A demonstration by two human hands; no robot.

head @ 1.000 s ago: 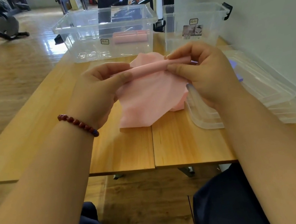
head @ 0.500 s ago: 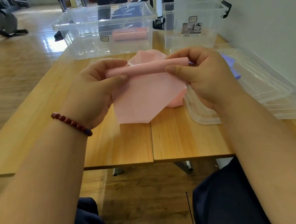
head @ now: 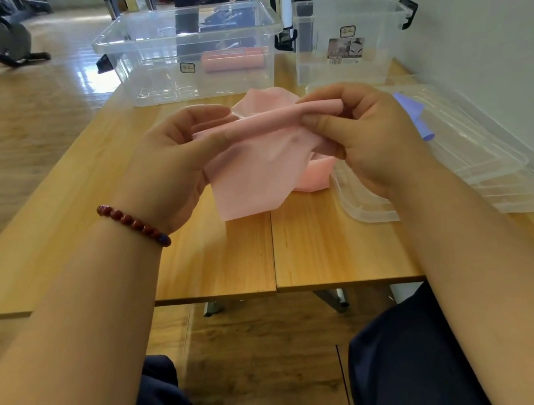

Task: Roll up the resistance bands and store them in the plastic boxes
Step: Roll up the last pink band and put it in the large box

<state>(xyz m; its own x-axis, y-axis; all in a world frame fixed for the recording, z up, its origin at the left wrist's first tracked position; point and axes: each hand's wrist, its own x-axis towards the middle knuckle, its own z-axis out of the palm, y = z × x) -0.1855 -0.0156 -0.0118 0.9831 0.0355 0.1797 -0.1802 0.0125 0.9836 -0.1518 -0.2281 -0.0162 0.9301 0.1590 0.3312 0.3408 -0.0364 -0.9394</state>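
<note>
Pinching pink band (head: 254, 176); box sticker (head: 345, 49) unreadable

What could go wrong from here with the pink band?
1. The left hand and right hand pinch the pink band only at the roll's ends; the unsupported middle could slacken or unroll.
2. Its loose tail lies crumpled on the table, so creases may get rolled in and skew the roll.
3. The purple band lies on the lids beside the right hand; a nudge might shift it.

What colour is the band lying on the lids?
Light purple; the band shows best in the head view.
</note>
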